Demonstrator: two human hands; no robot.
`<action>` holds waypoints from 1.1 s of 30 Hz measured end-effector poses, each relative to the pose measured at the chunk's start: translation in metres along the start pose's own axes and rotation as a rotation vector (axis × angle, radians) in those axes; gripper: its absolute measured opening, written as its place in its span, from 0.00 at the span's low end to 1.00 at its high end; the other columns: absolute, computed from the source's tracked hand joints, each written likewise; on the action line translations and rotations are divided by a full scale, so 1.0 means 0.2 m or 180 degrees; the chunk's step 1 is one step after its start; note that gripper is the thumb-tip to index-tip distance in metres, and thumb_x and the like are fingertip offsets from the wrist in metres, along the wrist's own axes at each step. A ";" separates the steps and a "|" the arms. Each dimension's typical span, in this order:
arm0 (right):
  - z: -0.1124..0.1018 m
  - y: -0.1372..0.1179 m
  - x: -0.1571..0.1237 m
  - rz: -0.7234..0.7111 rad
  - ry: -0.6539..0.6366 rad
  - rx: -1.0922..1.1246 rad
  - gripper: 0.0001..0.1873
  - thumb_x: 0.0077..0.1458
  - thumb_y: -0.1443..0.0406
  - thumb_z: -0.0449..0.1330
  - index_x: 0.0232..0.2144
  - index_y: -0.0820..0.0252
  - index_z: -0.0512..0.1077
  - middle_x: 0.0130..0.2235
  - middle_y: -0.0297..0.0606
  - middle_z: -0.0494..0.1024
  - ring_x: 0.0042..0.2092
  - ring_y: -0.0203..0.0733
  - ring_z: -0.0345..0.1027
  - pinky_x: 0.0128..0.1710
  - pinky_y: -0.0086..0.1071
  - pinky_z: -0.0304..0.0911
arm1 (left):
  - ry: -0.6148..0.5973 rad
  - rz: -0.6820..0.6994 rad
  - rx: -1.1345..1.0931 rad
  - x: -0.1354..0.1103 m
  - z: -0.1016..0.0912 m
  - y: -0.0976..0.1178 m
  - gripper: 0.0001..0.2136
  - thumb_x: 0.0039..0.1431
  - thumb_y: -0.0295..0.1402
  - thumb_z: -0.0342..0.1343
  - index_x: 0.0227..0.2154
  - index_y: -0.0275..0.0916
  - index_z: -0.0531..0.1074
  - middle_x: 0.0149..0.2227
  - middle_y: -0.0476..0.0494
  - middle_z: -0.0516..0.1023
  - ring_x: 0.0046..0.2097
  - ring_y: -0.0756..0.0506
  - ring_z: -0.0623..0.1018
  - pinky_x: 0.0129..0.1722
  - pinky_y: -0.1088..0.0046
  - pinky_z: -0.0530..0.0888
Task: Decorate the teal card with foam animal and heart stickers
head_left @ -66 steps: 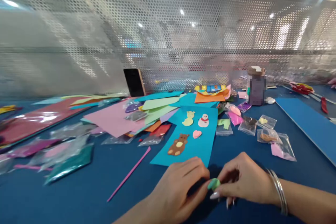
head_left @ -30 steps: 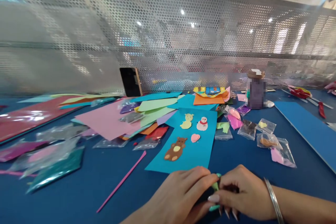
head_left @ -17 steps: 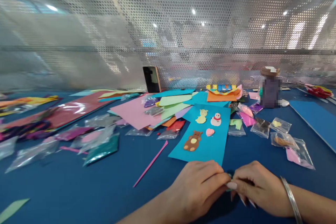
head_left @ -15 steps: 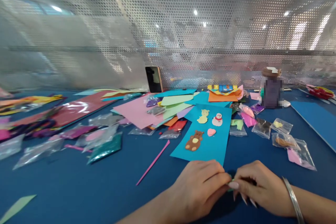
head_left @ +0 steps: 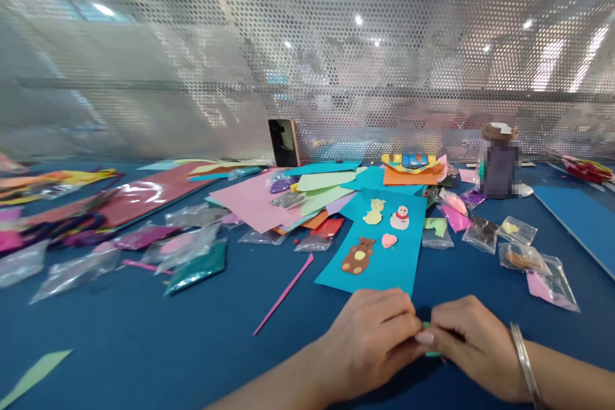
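Observation:
My left hand (head_left: pixel 368 339) and my right hand (head_left: pixel 478 346) meet low in front of me, fingertips almost touching. Between them both pinch a small piece of green modelling clay (head_left: pixel 433 353), mostly covered by the fingers. Just beyond lies a blue paper sheet (head_left: pixel 391 275) with flat clay figures on it: a brown bear (head_left: pixel 358 256), a pale yellow animal (head_left: pixel 374 213), a snowman (head_left: pixel 400 218) and a pink heart (head_left: pixel 389 241). A pink modelling stick (head_left: pixel 283 295) rests on the blue table to the left of my hands.
Small clay bags (head_left: pixel 523 259) lie at the right, others (head_left: pixel 196 266) at the left. Coloured paper (head_left: pixel 259 198) is piled mid-table. A phone (head_left: pixel 284 143) leans on the perforated metal screen (head_left: pixel 312 45). A lidded jar (head_left: pixel 500 166) and scissors (head_left: pixel 81 224) are also there.
Slightly more of the green clay shows between my fingertips. My right fingers have curled in under the hand. The view has shifted a little.

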State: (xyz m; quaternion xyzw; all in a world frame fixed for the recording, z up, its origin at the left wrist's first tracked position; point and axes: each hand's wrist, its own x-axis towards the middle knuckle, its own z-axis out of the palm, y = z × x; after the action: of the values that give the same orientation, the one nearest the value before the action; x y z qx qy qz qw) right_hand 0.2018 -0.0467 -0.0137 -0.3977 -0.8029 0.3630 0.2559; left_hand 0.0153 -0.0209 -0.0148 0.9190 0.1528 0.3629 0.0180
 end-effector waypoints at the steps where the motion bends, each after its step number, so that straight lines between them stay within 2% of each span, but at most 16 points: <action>1: 0.01 -0.01 0.00 -0.0106 -0.0067 -0.0174 0.24 0.60 0.53 0.47 0.18 0.61 0.56 0.20 0.29 0.59 0.22 0.29 0.50 0.23 0.26 0.45 | 0.0034 0.0012 0.0043 0.00 0.00 0.00 0.17 0.65 0.37 0.43 0.23 0.36 0.65 0.23 0.49 0.69 0.23 0.52 0.66 0.21 0.75 0.57; 6: 0.01 -0.07 -0.02 -0.0335 -0.0184 -0.0420 0.19 0.61 0.57 0.46 0.21 0.60 0.58 0.22 0.29 0.61 0.23 0.29 0.51 0.24 0.25 0.46 | 0.0061 0.0050 0.0039 0.01 0.01 -0.01 0.23 0.66 0.42 0.36 0.19 0.36 0.62 0.19 0.50 0.64 0.21 0.52 0.63 0.20 0.74 0.56; 11: -0.02 -0.05 -0.03 -0.0638 -0.0066 -0.0419 0.19 0.60 0.57 0.45 0.20 0.60 0.58 0.21 0.29 0.60 0.22 0.29 0.50 0.22 0.25 0.46 | -0.0364 -0.0054 -0.0099 0.01 -0.01 0.00 0.17 0.67 0.34 0.36 0.27 0.36 0.65 0.24 0.47 0.68 0.25 0.50 0.67 0.22 0.74 0.59; 13: -0.04 -0.04 -0.03 -0.0704 0.0067 -0.0400 0.19 0.59 0.58 0.47 0.19 0.60 0.58 0.19 0.29 0.59 0.21 0.29 0.50 0.22 0.26 0.46 | -0.0398 -0.0135 -0.0161 0.01 -0.02 0.00 0.14 0.66 0.31 0.38 0.29 0.36 0.65 0.25 0.47 0.68 0.25 0.50 0.67 0.22 0.75 0.60; 15: -0.06 -0.04 -0.02 -0.0617 0.0257 -0.0308 0.15 0.56 0.59 0.50 0.21 0.60 0.61 0.19 0.28 0.59 0.20 0.28 0.50 0.21 0.25 0.47 | -0.0298 -0.0285 -0.0145 0.00 -0.03 -0.01 0.12 0.65 0.30 0.40 0.28 0.36 0.64 0.24 0.48 0.67 0.25 0.50 0.66 0.22 0.75 0.59; 18: -0.08 -0.04 -0.01 -0.0195 0.0558 0.0092 0.08 0.53 0.61 0.54 0.29 0.60 0.64 0.20 0.26 0.58 0.19 0.28 0.50 0.20 0.23 0.49 | -0.0201 -0.0330 -0.0066 -0.01 -0.04 -0.04 0.14 0.65 0.31 0.42 0.23 0.37 0.63 0.21 0.50 0.65 0.22 0.51 0.64 0.21 0.74 0.57; 21: -0.10 -0.02 0.01 0.0105 0.0745 0.0560 0.09 0.54 0.60 0.55 0.31 0.60 0.64 0.19 0.26 0.60 0.20 0.29 0.52 0.20 0.24 0.51 | -0.0246 -0.0233 -0.0050 -0.02 -0.03 -0.07 0.15 0.65 0.32 0.42 0.21 0.37 0.62 0.19 0.51 0.64 0.21 0.51 0.62 0.20 0.73 0.55; 24: -0.10 0.01 0.01 0.0142 0.0903 0.0615 0.08 0.55 0.61 0.53 0.31 0.60 0.64 0.19 0.27 0.62 0.20 0.30 0.54 0.20 0.25 0.52 | -0.0322 -0.0273 -0.0087 -0.02 -0.04 -0.08 0.16 0.65 0.32 0.41 0.21 0.37 0.62 0.19 0.51 0.63 0.21 0.51 0.62 0.21 0.73 0.56; 26: -0.10 0.01 0.00 0.0016 0.0992 0.0414 0.05 0.56 0.63 0.52 0.34 0.60 0.64 0.19 0.27 0.62 0.19 0.30 0.55 0.20 0.25 0.53 | -0.0370 -0.0335 -0.0077 -0.02 -0.04 -0.08 0.17 0.65 0.32 0.40 0.21 0.37 0.61 0.19 0.51 0.63 0.21 0.51 0.62 0.21 0.73 0.56; 27: -0.09 0.00 -0.01 -0.0103 0.1048 0.0244 0.06 0.56 0.65 0.52 0.37 0.59 0.63 0.20 0.27 0.63 0.19 0.30 0.56 0.19 0.25 0.53 | -0.0377 -0.0360 -0.0060 -0.02 -0.05 -0.09 0.17 0.65 0.33 0.40 0.20 0.37 0.61 0.19 0.51 0.63 0.21 0.51 0.62 0.21 0.73 0.56; 29: -0.09 -0.02 -0.03 -0.0460 0.1202 -0.0211 0.15 0.54 0.69 0.51 0.45 0.59 0.60 0.24 0.29 0.68 0.22 0.32 0.61 0.21 0.25 0.57 | -0.0382 -0.0392 -0.0006 -0.01 -0.06 -0.09 0.17 0.65 0.32 0.39 0.20 0.37 0.61 0.19 0.51 0.63 0.21 0.51 0.62 0.21 0.73 0.56; 31: -0.08 -0.04 -0.04 -0.0839 0.1448 -0.0689 0.24 0.51 0.72 0.51 0.52 0.60 0.55 0.31 0.35 0.73 0.29 0.36 0.67 0.27 0.28 0.63 | -0.0407 -0.0397 0.0034 -0.01 -0.07 -0.09 0.18 0.65 0.32 0.38 0.19 0.37 0.61 0.18 0.51 0.63 0.21 0.51 0.63 0.22 0.73 0.56; 33: -0.08 -0.05 -0.06 -0.1135 0.1700 -0.0995 0.30 0.50 0.74 0.51 0.56 0.62 0.51 0.38 0.41 0.75 0.37 0.40 0.69 0.36 0.33 0.66 | -0.0426 -0.0392 0.0061 -0.01 -0.08 -0.09 0.19 0.65 0.31 0.38 0.18 0.37 0.61 0.18 0.51 0.63 0.21 0.51 0.62 0.22 0.73 0.56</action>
State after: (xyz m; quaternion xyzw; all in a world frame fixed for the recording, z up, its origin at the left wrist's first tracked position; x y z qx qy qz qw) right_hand 0.2141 -0.0543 0.0033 -0.3665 -0.8103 0.0687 0.4521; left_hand -0.0005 -0.0061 -0.0072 0.9303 0.2109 0.2973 0.0416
